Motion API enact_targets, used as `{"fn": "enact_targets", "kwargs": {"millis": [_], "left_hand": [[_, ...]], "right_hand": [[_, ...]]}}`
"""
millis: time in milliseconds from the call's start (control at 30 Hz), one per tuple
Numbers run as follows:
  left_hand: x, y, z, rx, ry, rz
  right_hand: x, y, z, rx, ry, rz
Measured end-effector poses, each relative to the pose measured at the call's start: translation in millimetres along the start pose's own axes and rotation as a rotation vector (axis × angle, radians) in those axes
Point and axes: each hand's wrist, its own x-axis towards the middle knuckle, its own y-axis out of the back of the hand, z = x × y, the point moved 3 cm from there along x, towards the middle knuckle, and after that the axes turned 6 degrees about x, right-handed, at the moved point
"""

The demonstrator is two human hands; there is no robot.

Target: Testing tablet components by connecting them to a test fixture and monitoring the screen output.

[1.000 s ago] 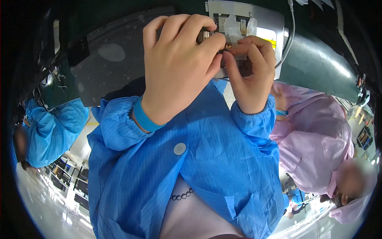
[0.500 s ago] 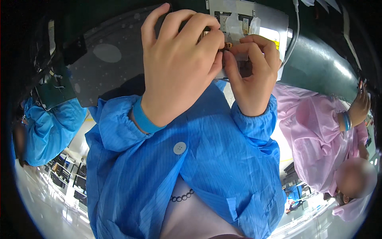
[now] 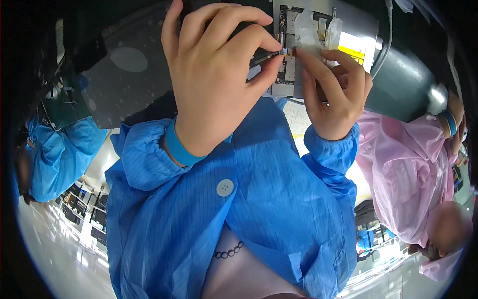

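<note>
My left hand (image 3: 214,74) pinches a small dark strip-shaped part (image 3: 267,58) between thumb and index finger. A short orange flex cable (image 3: 291,52) with a pale patch sticks out from this part toward the right. At the cable's far end rests the index fingertip of my right hand (image 3: 334,89). The right thumb stands apart below it, and the other fingers are curled. Both hands are over an opened flat electronic device (image 3: 288,89) with a dark circuit board, silvery shields and translucent tape (image 3: 307,31). Where exactly the cable meets the board is too small to tell.
A yellow and white label (image 3: 352,52) lies on the device's right side. A white cord (image 3: 390,37) runs down beside it. Dark grey matting (image 3: 124,94) covers the bench at left. A co-worker in pink (image 3: 403,154) is at right, another in blue (image 3: 64,159) at left.
My right hand has moved right and slightly down; its thumb and index finger have parted. The left hand shifted slightly left, and the strip-shaped part and flex cable now show more.
</note>
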Motion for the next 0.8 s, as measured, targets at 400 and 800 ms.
{"fn": "enact_targets", "kwargs": {"millis": [400,800], "left_hand": [[4.8,-6.1,8.9,0.045,0.001,-0.022],[-7.7,2.4,-7.7,-0.020,0.030,-0.014]], "right_hand": [[-2.3,2.2,10.2,-0.103,0.106,-0.052],[-5.7,-8.2,-8.2,-0.124,0.108,-0.042]]}}
